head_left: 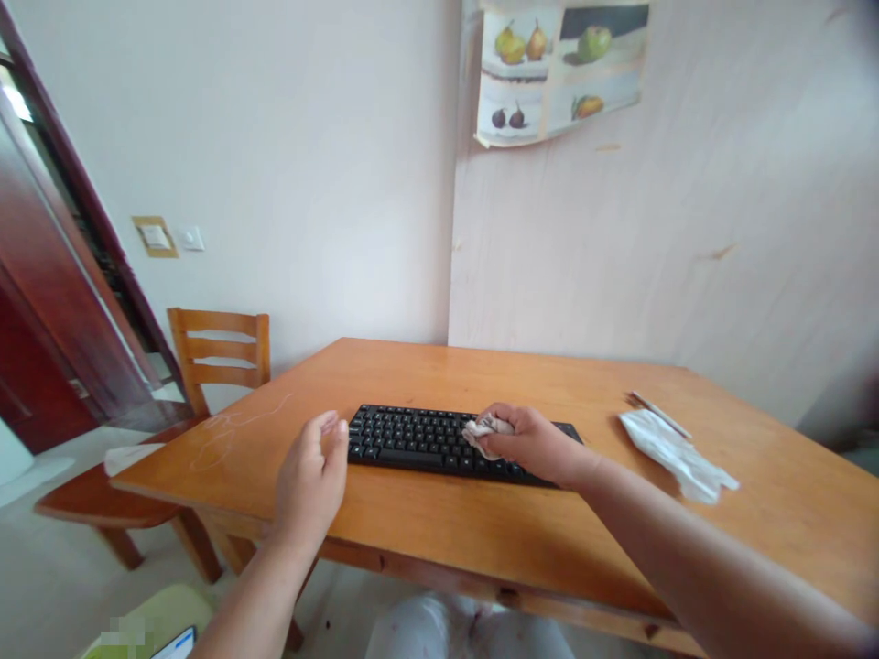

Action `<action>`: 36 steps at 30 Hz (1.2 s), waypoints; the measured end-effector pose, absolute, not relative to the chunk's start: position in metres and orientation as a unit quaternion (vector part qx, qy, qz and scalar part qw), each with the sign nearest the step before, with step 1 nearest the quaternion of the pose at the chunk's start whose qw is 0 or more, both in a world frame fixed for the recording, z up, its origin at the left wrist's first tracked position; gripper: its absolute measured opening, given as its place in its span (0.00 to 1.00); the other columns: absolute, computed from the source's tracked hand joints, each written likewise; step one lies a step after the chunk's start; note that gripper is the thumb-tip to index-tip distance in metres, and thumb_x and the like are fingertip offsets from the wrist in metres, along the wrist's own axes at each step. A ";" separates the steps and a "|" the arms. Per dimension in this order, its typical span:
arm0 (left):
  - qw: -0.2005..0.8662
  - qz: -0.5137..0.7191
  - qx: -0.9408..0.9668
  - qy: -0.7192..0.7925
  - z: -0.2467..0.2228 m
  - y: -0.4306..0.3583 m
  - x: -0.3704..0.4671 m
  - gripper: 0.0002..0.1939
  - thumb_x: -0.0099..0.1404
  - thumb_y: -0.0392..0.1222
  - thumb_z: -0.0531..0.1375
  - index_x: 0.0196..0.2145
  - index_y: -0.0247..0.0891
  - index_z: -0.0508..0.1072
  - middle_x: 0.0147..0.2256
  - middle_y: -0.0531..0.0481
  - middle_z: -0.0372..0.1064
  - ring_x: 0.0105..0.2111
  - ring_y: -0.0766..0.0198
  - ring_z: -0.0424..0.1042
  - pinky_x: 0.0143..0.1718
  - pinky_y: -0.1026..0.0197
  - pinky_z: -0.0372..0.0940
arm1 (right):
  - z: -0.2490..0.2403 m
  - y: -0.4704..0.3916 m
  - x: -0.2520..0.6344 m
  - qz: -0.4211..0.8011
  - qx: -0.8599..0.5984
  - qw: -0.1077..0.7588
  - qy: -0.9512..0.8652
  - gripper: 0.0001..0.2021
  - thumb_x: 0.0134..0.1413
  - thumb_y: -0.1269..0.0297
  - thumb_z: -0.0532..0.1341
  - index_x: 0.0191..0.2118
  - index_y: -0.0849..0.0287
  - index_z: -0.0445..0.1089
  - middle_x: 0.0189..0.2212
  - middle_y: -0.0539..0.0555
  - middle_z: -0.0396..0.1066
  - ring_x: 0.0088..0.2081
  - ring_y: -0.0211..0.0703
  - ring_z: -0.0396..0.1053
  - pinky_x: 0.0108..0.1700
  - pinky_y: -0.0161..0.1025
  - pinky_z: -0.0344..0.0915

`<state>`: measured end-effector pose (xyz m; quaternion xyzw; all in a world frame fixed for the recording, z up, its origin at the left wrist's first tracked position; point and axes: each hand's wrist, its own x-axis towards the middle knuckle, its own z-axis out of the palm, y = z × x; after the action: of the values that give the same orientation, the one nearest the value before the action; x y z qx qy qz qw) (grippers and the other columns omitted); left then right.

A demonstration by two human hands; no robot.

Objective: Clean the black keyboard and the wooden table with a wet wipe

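- I see a black keyboard lying on the wooden bench.
- The right grip pinches a crumpled pale cloth over its keys.
- The left grip curves loosely open just beside its left end.
- White wrapping lies farther right.

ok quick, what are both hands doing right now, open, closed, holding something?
Left hand: partly open, nothing visible in it, by the left end of the keyboard.
Right hand: closed on a crumpled whitish wad, over the keyboard.
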<state>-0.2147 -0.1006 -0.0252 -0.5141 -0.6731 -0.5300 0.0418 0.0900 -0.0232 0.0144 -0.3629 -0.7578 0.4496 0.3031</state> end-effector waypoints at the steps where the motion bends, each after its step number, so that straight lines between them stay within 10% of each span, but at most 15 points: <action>1: 0.059 -0.530 -0.530 -0.659 -0.021 -0.104 -0.202 0.22 0.69 0.56 0.53 0.51 0.38 0.70 0.51 0.40 0.73 0.53 0.51 0.71 0.57 0.48 0.63 | 0.014 -0.027 0.089 0.481 -0.360 0.322 -0.732 0.14 0.52 0.55 0.65 0.39 0.60 0.69 0.27 0.48 0.70 0.28 0.35 0.64 0.31 0.33 0.59; 11: -0.063 -0.535 -0.691 -0.483 -0.031 -0.121 -0.052 0.30 0.71 0.46 0.53 0.68 0.51 0.52 0.70 0.44 0.42 0.69 0.50 0.46 0.66 0.42 0.54 | 0.015 -0.068 0.060 0.720 -0.259 0.416 -0.492 0.13 0.53 0.54 0.65 0.36 0.58 0.70 0.32 0.50 0.72 0.34 0.40 0.68 0.38 0.36 0.65; 17: -0.039 -0.570 -0.673 -0.470 -0.042 -0.104 -0.049 0.26 0.72 0.41 0.51 0.66 0.48 0.56 0.67 0.40 0.49 0.68 0.51 0.50 0.66 0.40 0.55 | 0.013 -0.075 0.075 0.771 -0.204 0.328 -0.507 0.22 0.64 0.44 0.52 0.49 0.55 0.72 0.43 0.56 0.75 0.47 0.47 0.72 0.51 0.46 0.66; 23: -0.056 -0.594 -0.625 -0.504 -0.035 -0.095 -0.083 0.16 0.72 0.43 0.52 0.55 0.44 0.68 0.56 0.42 0.67 0.57 0.56 0.67 0.60 0.49 0.63 | 0.024 -0.042 0.128 0.484 -0.317 0.327 -0.748 0.26 0.59 0.41 0.58 0.54 0.54 0.72 0.55 0.57 0.71 0.59 0.54 0.63 0.62 0.51 0.56; 29: -0.006 -0.556 -0.534 -0.637 -0.017 -0.084 -0.173 0.20 0.68 0.50 0.53 0.53 0.39 0.70 0.51 0.41 0.72 0.51 0.53 0.73 0.55 0.49 0.66 | 0.011 0.024 0.215 0.154 -0.559 0.300 -0.757 0.22 0.65 0.51 0.47 0.33 0.58 0.73 0.31 0.57 0.76 0.36 0.48 0.72 0.39 0.41 0.64; 36: 0.085 -0.378 -0.557 -0.735 -0.016 -0.067 -0.231 0.19 0.65 0.41 0.50 0.50 0.34 0.71 0.49 0.37 0.73 0.50 0.52 0.73 0.55 0.50 0.65 | -0.029 0.043 0.228 0.091 -0.612 0.130 -0.775 0.24 0.67 0.51 0.43 0.34 0.59 0.71 0.37 0.66 0.76 0.42 0.56 0.74 0.43 0.46 0.62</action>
<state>-0.2314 -0.0667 -0.0162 -0.5565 -0.7352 -0.3777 0.0847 0.2283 0.0430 -0.0287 -0.6119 -0.7748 0.0913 0.1304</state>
